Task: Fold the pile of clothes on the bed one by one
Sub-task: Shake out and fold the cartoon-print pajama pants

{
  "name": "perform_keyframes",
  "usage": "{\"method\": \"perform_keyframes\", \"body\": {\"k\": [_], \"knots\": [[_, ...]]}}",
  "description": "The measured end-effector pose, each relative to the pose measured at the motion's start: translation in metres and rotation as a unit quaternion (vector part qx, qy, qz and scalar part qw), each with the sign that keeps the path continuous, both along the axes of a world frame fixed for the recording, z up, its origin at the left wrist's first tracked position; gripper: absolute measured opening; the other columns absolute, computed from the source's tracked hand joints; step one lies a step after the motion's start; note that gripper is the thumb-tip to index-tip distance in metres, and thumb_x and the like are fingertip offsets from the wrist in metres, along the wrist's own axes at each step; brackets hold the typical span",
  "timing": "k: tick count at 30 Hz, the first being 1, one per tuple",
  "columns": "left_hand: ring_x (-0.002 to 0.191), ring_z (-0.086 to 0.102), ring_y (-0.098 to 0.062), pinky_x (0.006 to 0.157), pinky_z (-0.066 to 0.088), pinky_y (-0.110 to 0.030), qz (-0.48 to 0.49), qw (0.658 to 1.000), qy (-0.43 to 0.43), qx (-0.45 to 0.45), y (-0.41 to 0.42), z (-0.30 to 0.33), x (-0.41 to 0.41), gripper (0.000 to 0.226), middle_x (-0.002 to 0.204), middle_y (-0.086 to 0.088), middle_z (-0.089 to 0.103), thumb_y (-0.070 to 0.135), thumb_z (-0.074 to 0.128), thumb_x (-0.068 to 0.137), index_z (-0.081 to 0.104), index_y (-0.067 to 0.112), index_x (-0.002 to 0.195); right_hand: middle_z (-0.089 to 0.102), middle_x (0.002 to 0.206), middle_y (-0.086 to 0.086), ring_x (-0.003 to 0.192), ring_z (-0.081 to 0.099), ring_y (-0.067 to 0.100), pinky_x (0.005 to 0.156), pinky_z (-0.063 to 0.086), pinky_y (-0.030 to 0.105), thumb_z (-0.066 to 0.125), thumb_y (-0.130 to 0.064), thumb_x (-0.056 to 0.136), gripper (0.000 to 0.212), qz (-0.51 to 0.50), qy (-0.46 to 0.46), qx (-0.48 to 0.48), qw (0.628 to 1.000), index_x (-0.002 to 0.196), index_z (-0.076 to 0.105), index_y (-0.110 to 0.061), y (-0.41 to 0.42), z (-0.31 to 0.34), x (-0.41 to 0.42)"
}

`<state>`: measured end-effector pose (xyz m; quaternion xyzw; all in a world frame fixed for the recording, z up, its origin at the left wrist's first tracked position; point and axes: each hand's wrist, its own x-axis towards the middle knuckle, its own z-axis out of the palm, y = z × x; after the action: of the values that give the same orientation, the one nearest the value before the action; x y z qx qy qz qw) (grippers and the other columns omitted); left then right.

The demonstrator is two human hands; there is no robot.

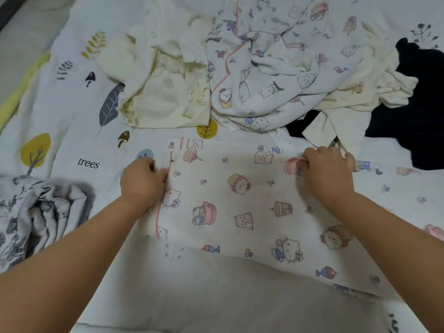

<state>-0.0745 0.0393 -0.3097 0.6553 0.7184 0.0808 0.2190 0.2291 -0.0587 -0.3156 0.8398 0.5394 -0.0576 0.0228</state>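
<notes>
A white garment with cartoon cats and pink trim point(240, 200) lies spread flat on the bed in front of me. My left hand point(141, 181) pinches its pink-trimmed left edge. My right hand point(329, 174) grips the cloth near its upper right, fingers curled into the fabric. Behind it sits the pile: a cream knitted garment point(163, 87), a crumpled matching cat-print piece point(271, 75), a cream top point(355, 92) and a dark navy garment point(413, 111).
The bed sheet point(72, 131) is white with leaves, mushrooms and the word "trees". A grey-and-white patterned cloth point(36, 212) lies bunched at the left. A yellow strip point(21, 90) runs along the bed's left edge. Plain sheet lies nearest me.
</notes>
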Motion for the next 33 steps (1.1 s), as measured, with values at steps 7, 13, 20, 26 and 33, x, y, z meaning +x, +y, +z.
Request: {"method": "perform_keyframes", "body": {"k": [7, 13, 20, 26, 33], "knots": [[0.091, 0.053, -0.022, 0.076, 0.038, -0.029, 0.033, 0.987, -0.127, 0.093, 0.025, 0.018, 0.025, 0.035, 0.104, -0.011, 0.058, 0.03, 0.059, 0.088, 0.053, 0.004, 0.111, 0.049, 0.121, 0.023, 0.118, 0.037, 0.035, 0.106, 0.015, 0.057, 0.048, -0.022, 0.093, 0.036, -0.109, 0.0, 0.079, 0.991, 0.123, 0.05, -0.003, 0.008, 0.006, 0.006], [0.106, 0.054, -0.035, 0.078, 0.036, -0.035, 0.028, 0.993, 0.033, -0.113, -0.006, -0.009, 0.012, 0.053, 0.107, -0.015, 0.059, 0.05, 0.045, 0.092, 0.047, 0.001, 0.114, 0.033, 0.139, 0.019, 0.13, 0.025, 0.03, 0.108, 0.013, 0.058, 0.054, -0.033, 0.084, 0.054, 0.04, 0.054, 0.075, 0.995, 0.132, 0.041, -0.012, -0.035, -0.001, -0.056], [0.083, 0.053, -0.025, 0.073, 0.041, -0.031, 0.039, 0.991, -0.074, -0.101, -0.026, -0.003, -0.008, 0.025, 0.089, -0.004, 0.057, 0.035, 0.06, 0.087, 0.051, 0.012, 0.093, 0.068, 0.099, 0.019, 0.091, 0.066, 0.039, 0.071, 0.056, 0.048, 0.092, -0.025, 0.034, 0.054, 0.222, 0.051, -0.053, 0.972, 0.079, 0.066, -0.011, -0.095, -0.023, -0.102], [0.085, 0.056, -0.032, 0.073, 0.039, -0.035, 0.126, 0.99, -0.049, 0.032, -0.045, 0.033, -0.048, 0.028, 0.087, -0.013, 0.059, 0.028, 0.065, 0.084, 0.058, 0.004, 0.097, 0.063, 0.069, -0.001, 0.062, 0.061, 0.017, 0.05, 0.051, 0.026, 0.04, -0.032, 0.073, 0.027, 0.246, 0.202, 0.019, 0.948, 0.065, 0.062, -0.017, -0.101, 0.021, -0.137], [0.078, 0.055, -0.029, 0.073, 0.045, -0.035, 0.161, 0.976, -0.062, -0.132, -0.065, 0.024, -0.071, 0.024, 0.087, -0.014, 0.062, 0.028, 0.062, 0.087, 0.059, 0.004, 0.09, 0.055, 0.129, 0.021, 0.121, 0.05, 0.038, 0.094, 0.041, 0.055, 0.034, -0.041, 0.081, 0.054, 0.06, 0.087, -0.002, 0.994, 0.124, 0.048, -0.012, -0.098, 0.003, -0.116]]}}
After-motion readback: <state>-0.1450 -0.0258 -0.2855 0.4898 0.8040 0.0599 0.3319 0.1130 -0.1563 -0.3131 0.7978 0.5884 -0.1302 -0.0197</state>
